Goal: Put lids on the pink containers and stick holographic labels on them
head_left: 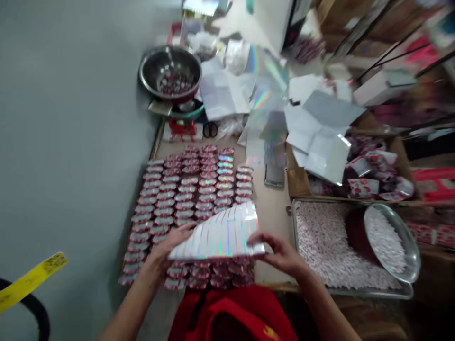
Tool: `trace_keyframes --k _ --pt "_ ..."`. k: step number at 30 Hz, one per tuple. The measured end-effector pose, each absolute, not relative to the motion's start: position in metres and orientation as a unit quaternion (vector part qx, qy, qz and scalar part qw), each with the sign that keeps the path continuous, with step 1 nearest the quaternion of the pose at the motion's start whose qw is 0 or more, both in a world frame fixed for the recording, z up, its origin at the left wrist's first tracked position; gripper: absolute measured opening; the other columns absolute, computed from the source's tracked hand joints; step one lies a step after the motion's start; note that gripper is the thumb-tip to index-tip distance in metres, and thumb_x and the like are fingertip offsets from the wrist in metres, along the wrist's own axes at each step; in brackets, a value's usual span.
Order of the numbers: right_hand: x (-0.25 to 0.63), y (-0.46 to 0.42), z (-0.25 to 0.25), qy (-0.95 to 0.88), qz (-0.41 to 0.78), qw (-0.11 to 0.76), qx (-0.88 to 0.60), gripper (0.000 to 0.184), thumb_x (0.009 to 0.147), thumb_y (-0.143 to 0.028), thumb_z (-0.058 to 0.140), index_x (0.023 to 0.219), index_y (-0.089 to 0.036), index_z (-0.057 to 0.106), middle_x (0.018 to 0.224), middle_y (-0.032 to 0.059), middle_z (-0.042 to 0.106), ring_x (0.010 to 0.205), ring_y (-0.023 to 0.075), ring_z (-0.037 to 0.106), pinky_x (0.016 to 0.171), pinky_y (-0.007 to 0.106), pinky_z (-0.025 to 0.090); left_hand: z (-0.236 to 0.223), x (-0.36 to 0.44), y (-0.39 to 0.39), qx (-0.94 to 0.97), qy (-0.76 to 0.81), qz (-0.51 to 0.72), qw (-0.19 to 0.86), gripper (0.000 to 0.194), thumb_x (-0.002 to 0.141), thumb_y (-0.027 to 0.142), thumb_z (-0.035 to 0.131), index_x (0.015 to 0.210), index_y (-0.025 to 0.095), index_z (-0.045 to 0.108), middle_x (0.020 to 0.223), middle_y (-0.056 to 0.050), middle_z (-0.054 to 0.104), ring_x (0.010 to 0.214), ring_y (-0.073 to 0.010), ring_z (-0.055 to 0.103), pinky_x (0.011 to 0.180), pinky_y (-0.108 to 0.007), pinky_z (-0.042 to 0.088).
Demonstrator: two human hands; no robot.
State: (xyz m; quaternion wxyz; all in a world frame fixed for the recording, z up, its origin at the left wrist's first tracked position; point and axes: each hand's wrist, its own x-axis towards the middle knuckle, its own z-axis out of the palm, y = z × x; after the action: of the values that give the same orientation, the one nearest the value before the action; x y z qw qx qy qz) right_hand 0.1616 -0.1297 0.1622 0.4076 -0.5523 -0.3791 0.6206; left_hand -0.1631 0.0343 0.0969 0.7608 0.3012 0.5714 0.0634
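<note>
A shiny white sheet (220,237), marked in strips with a rainbow gleam, is held slightly curved over the table's near edge. My left hand (174,240) grips its left side, with some fingers hidden behind it. At the lower right corner, my right hand (279,251) has its thumb and fingers curled round the edge. Under and beyond the sheet stand rows of small red packets (174,196) with silvery tops, packed close together. The sheet covers part of the nearest rows.
To the right, a metal tray (295,227) of small pale pieces carries a tilted bowl (414,251). Behind it is a cardboard box (296,177) of packets. A steel bowl (145,71), black-handled scissors (210,129), a phone-like dark slab (274,176) and loose sheets (216,90) lie farther back.
</note>
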Motion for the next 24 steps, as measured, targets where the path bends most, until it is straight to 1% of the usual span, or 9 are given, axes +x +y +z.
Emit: trace_keyframes --k 2,5,7,10,14,17,20,22,24 --pt "0.162 -0.143 0.152 -0.378 0.603 0.354 -0.607 0.025 0.079 -0.024 0.079 0.103 -0.022 0.076 0.094 0.0025 0.074 0.089 0.0203 0.069 0.083 0.030 0.056 0.102 -0.156 0.047 0.367 0.561 0.107 0.734 0.080 0.058 0.041 0.094 0.131 0.020 0.069 0.105 -0.009 0.076 0.102 -0.0280 0.070 0.089 -0.036 0.053" --pt "0.154 -0.146 0.132 -0.336 0.506 0.379 -0.698 0.021 0.078 -0.023 0.069 0.098 -0.022 0.074 0.090 0.0029 0.076 0.082 0.0226 0.072 0.076 0.032 0.057 0.115 -0.134 0.076 0.500 0.543 0.133 0.662 0.077 0.056 0.030 0.090 0.131 0.025 0.072 0.115 -0.008 0.075 0.109 -0.0288 0.068 0.091 -0.036 0.052" --pt "0.152 -0.136 0.122 -0.349 0.404 0.393 -0.749 0.017 0.079 -0.025 0.065 0.091 -0.024 0.076 0.091 0.0052 0.078 0.087 0.0267 0.073 0.080 0.037 0.057 0.125 -0.108 0.100 0.597 0.505 0.108 0.614 0.072 0.052 0.022 0.088 0.122 0.029 0.078 0.125 -0.006 0.074 0.117 -0.0306 0.066 0.100 -0.039 0.051" --pt "0.168 -0.112 0.122 -0.345 0.270 0.414 -0.798 0.018 0.082 -0.033 0.063 0.090 -0.028 0.078 0.094 0.0088 0.080 0.092 0.0322 0.074 0.086 0.045 0.057 0.142 -0.056 0.148 0.702 0.446 0.073 0.551 0.049 0.051 0.021 0.087 0.099 0.029 0.084 0.113 -0.004 0.078 0.113 -0.0322 0.068 0.104 -0.043 0.050" --pt "0.216 -0.086 0.127 -0.326 0.189 0.460 -0.804 0.030 0.086 -0.042 0.070 0.112 -0.027 0.075 0.113 0.0127 0.077 0.107 0.0334 0.071 0.095 0.049 0.056 0.172 0.026 0.238 0.749 0.411 0.164 0.493 0.035 0.060 0.034 0.085 0.095 0.028 0.082 0.103 -0.004 0.079 0.098 -0.0294 0.071 0.091 -0.044 0.055" --pt "0.245 -0.085 0.114 -0.297 0.204 0.441 -0.822 0.037 0.086 -0.046 0.073 0.118 -0.028 0.074 0.113 0.0108 0.077 0.103 0.0312 0.071 0.091 0.046 0.057 0.196 0.092 0.312 0.728 0.442 0.292 0.436 0.049 0.068 0.051 0.085 0.109 0.026 0.078 0.104 -0.004 0.078 0.093 -0.0265 0.070 0.084 -0.045 0.056" --pt "0.252 -0.094 0.085 -0.264 0.278 0.419 -0.823 0.027 0.086 -0.048 0.071 0.100 -0.026 0.077 0.096 0.0084 0.079 0.087 0.0285 0.073 0.082 0.042 0.058 0.214 0.152 0.381 0.748 0.443 0.389 0.306 0.052 0.072 0.061 0.084 0.109 0.026 0.076 0.111 0.000 0.078 0.101 -0.0231 0.068 0.093 -0.045 0.055" --pt "0.246 -0.099 0.065 -0.237 0.301 0.427 -0.819 0.027 0.086 -0.050 0.069 0.093 -0.025 0.077 0.090 0.0089 0.079 0.083 0.0286 0.074 0.080 0.041 0.059 0.217 0.183 0.424 0.758 0.443 0.422 0.226 0.049 0.081 0.061 0.077 0.113 0.025 0.074 0.114 0.001 0.077 0.106 -0.0214 0.068 0.100 -0.046 0.052" --pt "0.239 -0.101 0.049 -0.218 0.314 0.431 -0.817 0.028 0.086 -0.050 0.068 0.092 -0.025 0.078 0.090 0.0098 0.080 0.084 0.0292 0.075 0.080 0.041 0.060 0.213 0.203 0.460 0.764 0.466 0.422 0.149 0.043 0.092 0.051 0.068 0.117 0.017 0.072 0.119 -0.001 0.072 0.120 -0.0274 0.067 0.105 -0.052 0.048"
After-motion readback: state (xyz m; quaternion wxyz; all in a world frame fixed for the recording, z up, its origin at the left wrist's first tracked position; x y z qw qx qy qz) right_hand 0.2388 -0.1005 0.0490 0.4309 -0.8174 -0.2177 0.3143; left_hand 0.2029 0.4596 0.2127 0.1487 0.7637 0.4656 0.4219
